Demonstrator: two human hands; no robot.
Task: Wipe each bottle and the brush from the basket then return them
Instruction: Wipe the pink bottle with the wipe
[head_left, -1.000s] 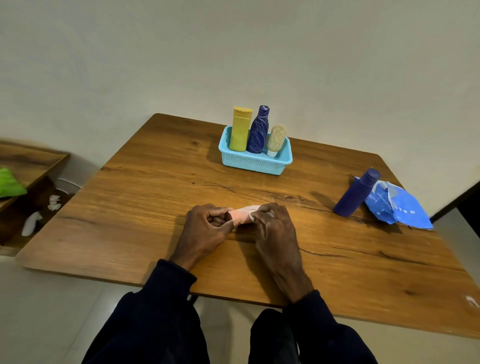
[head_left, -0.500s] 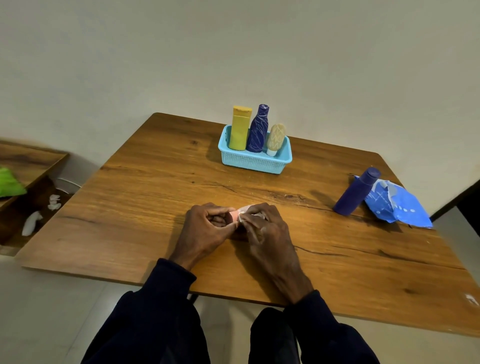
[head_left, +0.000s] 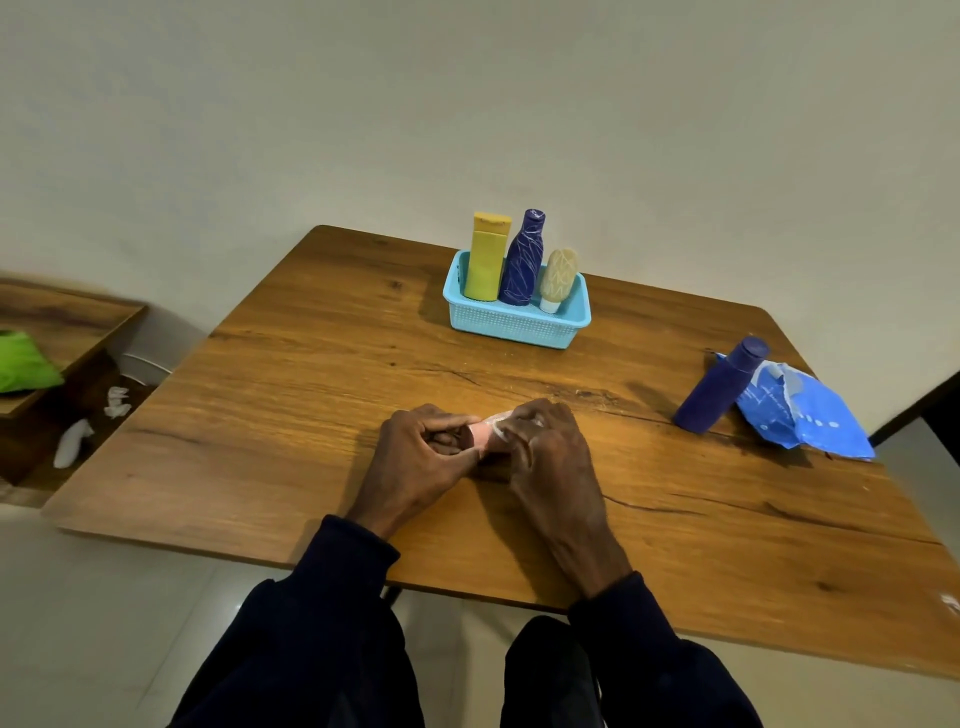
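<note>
A small pink bottle (head_left: 479, 434) lies between my hands at the middle of the wooden table (head_left: 291, 395). My left hand (head_left: 415, 457) grips its left end. My right hand (head_left: 545, 452) holds a white wipe (head_left: 500, 419) wrapped over its right part. Most of the pink bottle is hidden by my fingers. At the back stands a light blue basket (head_left: 514, 325) holding a yellow bottle (head_left: 487, 257), a dark blue patterned bottle (head_left: 523, 260) and a cream brush (head_left: 558, 275).
A plain dark blue bottle (head_left: 719, 387) stands tilted at the right, leaning against a blue wipes packet (head_left: 800, 415). A low wooden shelf (head_left: 57, 322) with a green cloth (head_left: 23, 361) is off the table's left side. White scraps (head_left: 72, 441) lie on the floor there.
My right hand has slid left along the pink bottle with the wipe, covering more of it. My left hand has stayed in place.
</note>
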